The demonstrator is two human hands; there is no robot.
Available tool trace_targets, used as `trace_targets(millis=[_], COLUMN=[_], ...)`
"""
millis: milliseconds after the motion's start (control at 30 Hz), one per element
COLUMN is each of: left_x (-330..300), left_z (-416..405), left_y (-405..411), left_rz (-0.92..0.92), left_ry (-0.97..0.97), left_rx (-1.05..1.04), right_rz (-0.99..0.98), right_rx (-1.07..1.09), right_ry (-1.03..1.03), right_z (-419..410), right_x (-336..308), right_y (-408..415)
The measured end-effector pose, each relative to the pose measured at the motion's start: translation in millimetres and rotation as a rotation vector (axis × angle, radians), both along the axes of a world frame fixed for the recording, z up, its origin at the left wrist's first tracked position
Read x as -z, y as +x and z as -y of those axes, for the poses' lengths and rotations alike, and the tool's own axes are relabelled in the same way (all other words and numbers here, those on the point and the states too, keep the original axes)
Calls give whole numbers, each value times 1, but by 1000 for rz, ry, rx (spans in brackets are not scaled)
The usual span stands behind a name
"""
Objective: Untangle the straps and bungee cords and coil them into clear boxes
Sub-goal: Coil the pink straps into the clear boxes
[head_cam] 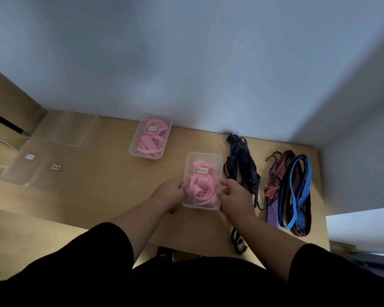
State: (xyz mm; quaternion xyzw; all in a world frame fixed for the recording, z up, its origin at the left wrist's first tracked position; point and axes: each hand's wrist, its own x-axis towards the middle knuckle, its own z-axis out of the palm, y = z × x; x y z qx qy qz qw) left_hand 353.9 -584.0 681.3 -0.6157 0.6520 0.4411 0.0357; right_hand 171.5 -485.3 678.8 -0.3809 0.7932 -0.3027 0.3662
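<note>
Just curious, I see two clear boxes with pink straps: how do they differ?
The near box is held at its sides by the left hand and right hand; the far box stands untouched nearer the wall. Both are clear, labelled and hold coiled pink straps.

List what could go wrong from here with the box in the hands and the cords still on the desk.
The left hand and right hand grip the near box only at its sides; the pink strap coiled inside may spring out. The black cords lie close beside it, so their hooks could snag.
</note>
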Motion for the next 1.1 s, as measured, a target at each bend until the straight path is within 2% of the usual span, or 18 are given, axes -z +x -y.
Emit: trace_targets(millis=[167, 267, 367, 433, 667, 900, 1100], left_x=[-4, -12, -14, -13, -17, -42, -78], left_z=[9, 17, 17, 16, 27, 53, 100], left_y=[-2, -7, -11, -11, -2, 28, 90], left_rz=[-31, -41, 54, 63, -68, -221, -251], left_ry=[55, -59, -196, -223, -196, -303, -433], left_rx=[-20, -59, -19, -34, -173, -251, -320], right_rz=[44, 59, 94, 121, 162, 87, -34], right_rx=[-2, 20, 80, 73, 31, 17, -114], right_ry=[26, 11, -1, -4, -19, -161, -230], right_z=[6, 6, 5, 7, 23, 58, 120], right_x=[-2, -3, -2, 0, -5, -31, -57], right_y=[-4, -3, 1, 3, 14, 39, 97])
